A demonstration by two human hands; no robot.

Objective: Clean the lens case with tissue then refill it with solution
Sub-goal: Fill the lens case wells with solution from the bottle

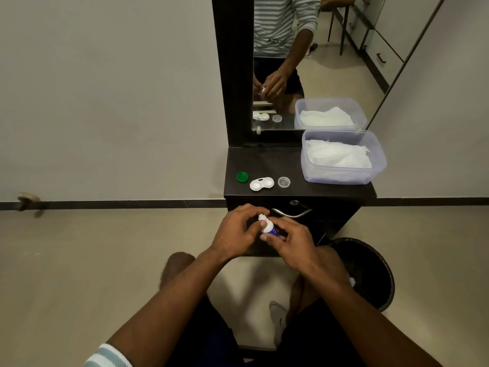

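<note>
Lens case (261,184) open on the dark tabletop (267,160), both white wells facing up and bare of lids, ready to take liquid. Green cap (242,177) just left of it, clear cap (284,182) just right, each set apart from its well so neither blocks the pour. Solution bottle (267,227) held out in front of the tabletop edge, below the case, tilted with its white nozzle up and to the left. Right hand (291,242) wrapped round the blue body, fingers curled tight to steady it. Left hand (238,231) at the top of the bottle, fingers (254,211) bent round the white tip, probably pinching the small cap to twist it, though the cap itself is too small and too covered to be sure. Judged from this: wiping seemingly over, refill about to begin, bottle being opened first. Clear plastic tub (344,176) of tissue (341,154) at the right of the tabletop, within reach. Black bin (370,260) on the floor at the right, something white just visible inside. Mirror (291,75) behind, repeating hands, case and tub. Drawer handle (291,213) just beyond the bottle.
</note>
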